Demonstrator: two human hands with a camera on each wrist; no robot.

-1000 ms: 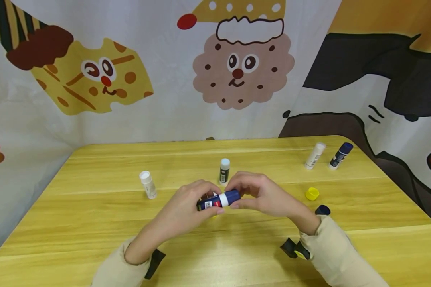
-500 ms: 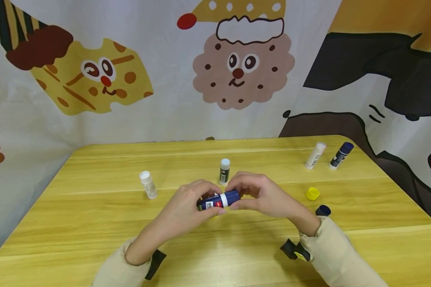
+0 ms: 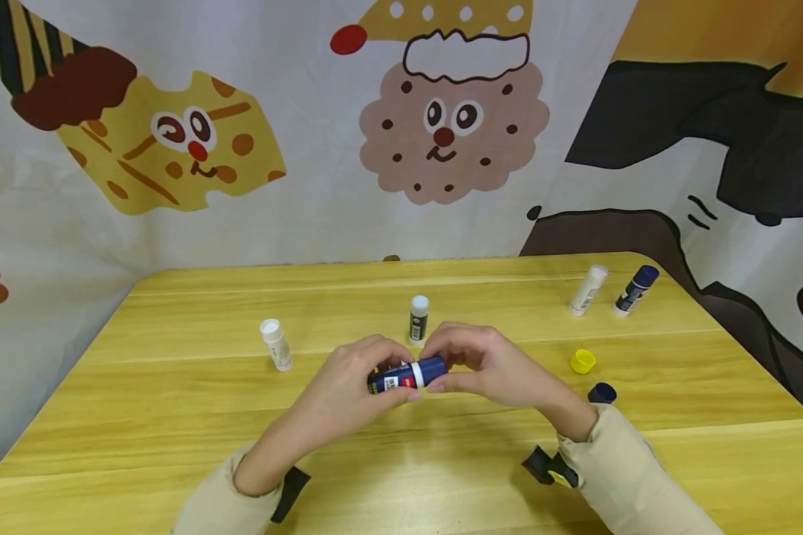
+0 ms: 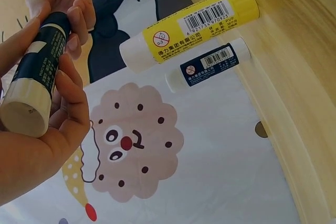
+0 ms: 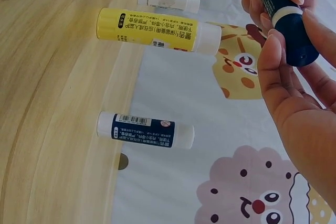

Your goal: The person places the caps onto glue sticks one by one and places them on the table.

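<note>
Blue stick sits between both hands over the table, long axis roughly left to right. I see the left hand's fingers pinching its body, the right hand's its blue end. Neither hand nearer.

dark-blue-and-white cylindrical plastic glue stick: smooth, slight sheen | yellow-and-white cylindrical plastic glue stick: smooth, satin | round yellow plastic cap: smooth | pale-yellow wood-grain bench: smooth, glossy | white printed cloth backdrop: matt, softly creased | beige padded cloth sleeve: matt
</note>
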